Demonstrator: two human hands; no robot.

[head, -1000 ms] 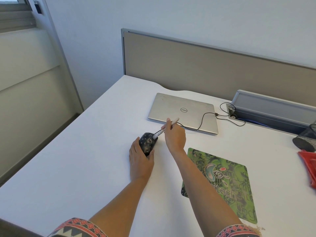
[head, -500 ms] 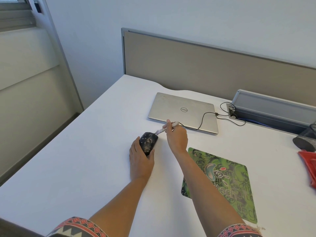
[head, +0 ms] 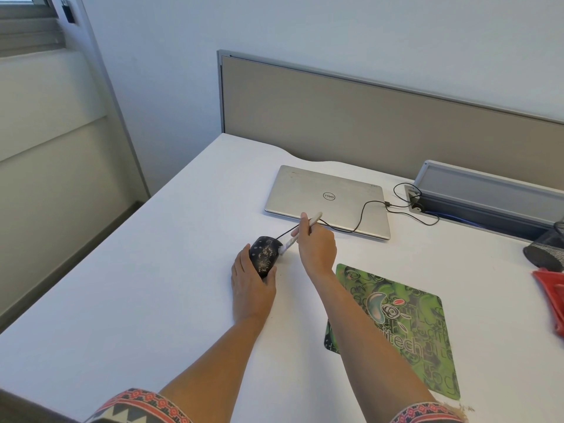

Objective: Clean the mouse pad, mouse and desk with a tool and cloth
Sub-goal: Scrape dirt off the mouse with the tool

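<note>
On a white desk (head: 152,285), brushing of a black mouse (head: 263,255).

At the back, a closed silver laptop (head: 320,193); toward the right front, a green mouse pad (head: 412,325) lying flat; at the far right edge, a red cloth (head: 553,300), cut by the frame. Left of the pad and apart from it, the mouse, with pale specks on its top. Left hand (head: 251,290) curled around the near end of the mouse, with fingers on one side and thumb on the other. Right hand (head: 317,248) closed on a thin white tool (head: 302,230), pinched between thumb and fingers, its lower tip touching the far right edge of the mouse.
</note>
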